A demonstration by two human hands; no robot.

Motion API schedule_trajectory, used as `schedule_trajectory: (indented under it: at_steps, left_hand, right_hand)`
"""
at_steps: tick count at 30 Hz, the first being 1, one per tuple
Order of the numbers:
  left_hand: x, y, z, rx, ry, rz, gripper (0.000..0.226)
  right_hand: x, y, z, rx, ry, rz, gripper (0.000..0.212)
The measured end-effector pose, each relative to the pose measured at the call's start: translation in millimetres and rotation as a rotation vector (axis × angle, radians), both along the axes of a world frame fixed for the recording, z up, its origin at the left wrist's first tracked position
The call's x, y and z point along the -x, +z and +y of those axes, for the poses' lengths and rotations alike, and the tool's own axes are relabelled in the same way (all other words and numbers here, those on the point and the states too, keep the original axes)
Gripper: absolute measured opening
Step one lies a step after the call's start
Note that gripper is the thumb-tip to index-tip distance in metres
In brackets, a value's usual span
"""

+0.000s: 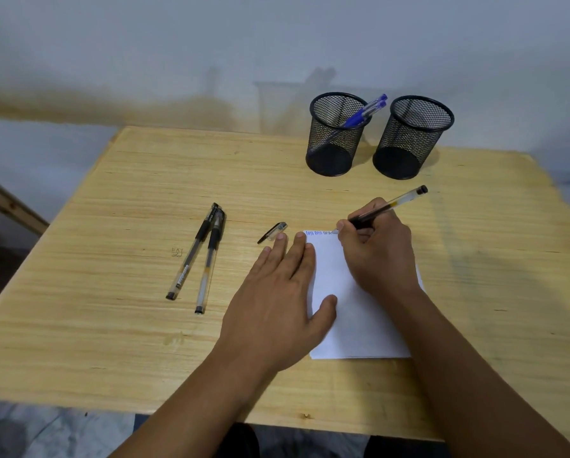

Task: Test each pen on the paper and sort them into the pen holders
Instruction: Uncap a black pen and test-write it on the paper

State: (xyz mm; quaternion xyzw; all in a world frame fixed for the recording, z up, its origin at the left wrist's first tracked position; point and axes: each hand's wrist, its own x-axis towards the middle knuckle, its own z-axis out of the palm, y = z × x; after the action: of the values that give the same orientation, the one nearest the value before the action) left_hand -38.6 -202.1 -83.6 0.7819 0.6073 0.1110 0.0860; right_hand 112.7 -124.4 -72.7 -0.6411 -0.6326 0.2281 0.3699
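We had the right hand (pixel 377 249) just right of the frame's centre, its fingers curled round a clear-barrelled black pen (pixel 384 208) in a writing grip, the tip down at the top edge of the paper (pixel 359 325) beside a short line of blue writing (pixel 318 233). The pen's long axis ran from that tip up and to the right, so its butt end pointed toward the gap below the right pen holder (pixel 414 137), which looked empty as far as the mesh let us see. The left pen holder (pixel 338 133), touching or nearly touching its neighbour in the upper right of the frame, already held two blue pens (pixel 366 110) leaning to the right. We judged the right hand far the nearer for the drop, with bare table (pixel 144 358) between it and the holders and nothing in the path. Our left hand (pixel 277 292) lay flat with straight fingers, gripping nothing, pressing on the paper's left edge, thumb on the sheet. Just beyond its fingertips lay a loose pen cap (pixel 273 231), which we thought this pen would need before sorting. Two more capped black pens (pixel 197 256) lay left of centre, well apart from the paper, their caps touching at the far end and barrels splayed toward us, within the left hand's easy reach.
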Motion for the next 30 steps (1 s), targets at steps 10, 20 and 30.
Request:
schedule_trajectory:
  at_steps: [10,20,30]
  left_hand:
    - [-1.9,-0.1,1.4,0.025,0.025,-0.031,0.080]
    - [1.9,11.7,-0.7,-0.145,0.098,-0.302,0.041]
    - [27.8,28.6,56.8,-0.021,0.303,-0.210,0.019]
  right_hand:
    - [-12.1,4.8,3.3,0.103,-0.036,0.531,0.006]
    - [-22.3,16.6,-22.4,0.128,0.014,0.654,0.007]
    - [-29.0,26.0,-62.1,0.158,0.007,0.727,0.006]
